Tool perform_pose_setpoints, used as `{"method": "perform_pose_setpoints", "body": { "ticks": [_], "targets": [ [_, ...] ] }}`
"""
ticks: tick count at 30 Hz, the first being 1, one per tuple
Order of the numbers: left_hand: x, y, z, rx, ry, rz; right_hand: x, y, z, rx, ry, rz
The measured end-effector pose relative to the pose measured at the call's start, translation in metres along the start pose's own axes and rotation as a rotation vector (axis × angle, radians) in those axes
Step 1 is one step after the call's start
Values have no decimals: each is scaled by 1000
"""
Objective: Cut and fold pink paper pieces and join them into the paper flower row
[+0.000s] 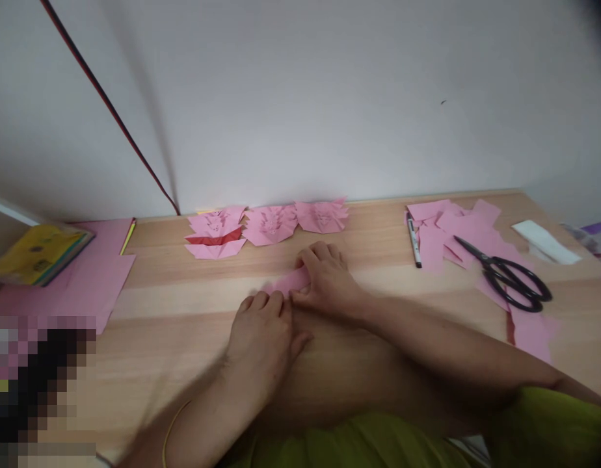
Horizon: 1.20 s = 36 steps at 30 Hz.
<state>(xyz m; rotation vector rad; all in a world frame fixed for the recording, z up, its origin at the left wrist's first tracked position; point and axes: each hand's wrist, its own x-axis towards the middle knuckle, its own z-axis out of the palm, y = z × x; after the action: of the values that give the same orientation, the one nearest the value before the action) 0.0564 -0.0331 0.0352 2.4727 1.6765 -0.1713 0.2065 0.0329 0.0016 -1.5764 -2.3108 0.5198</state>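
Observation:
A small folded strip of pink paper lies on the wooden table in front of me, partly covered by both hands. My right hand grips its right end, with the thumb at the near edge and the curled fingers at the far one. At the left end, my left hand presses the paper down with bent fingers held close together, its thumb pointing out to the right. Beyond the hands, a row of folded pink paper pieces stands along the wall, and red paper shows in the leftmost.
Black-handled scissors rest on loose pink scraps at the right, beside a marker pen and a white folded piece. Leftward are larger pink sheets, a yellow packet and a yellow pencil-like stick. A dark cord hangs down the wall.

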Motion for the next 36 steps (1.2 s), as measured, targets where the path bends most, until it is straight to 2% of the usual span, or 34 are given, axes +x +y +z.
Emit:
{"method": "perform_pose_setpoints", "body": {
  "ticks": [5,17,27,30,33,36],
  "targets": [
    [0,-1,-1,-1,-12,-2,1,-1,2,-17,-17,-10],
    [0,-3,-1,-23,17,8,4,26,-6,-14,3,20],
    [1,-5,-8,-19,-46,-3,12,39,-18,84,-8,-80],
    [1,-9,-9,-43,-35,12,10,35,-18,88,-20,-133],
    [1,-14,-9,-60,-14,20,9,29,-17,58,-85,-221],
    [1,-20,-6,-89,42,35,10,26,-18,37,-131,-238]
  ]
}}
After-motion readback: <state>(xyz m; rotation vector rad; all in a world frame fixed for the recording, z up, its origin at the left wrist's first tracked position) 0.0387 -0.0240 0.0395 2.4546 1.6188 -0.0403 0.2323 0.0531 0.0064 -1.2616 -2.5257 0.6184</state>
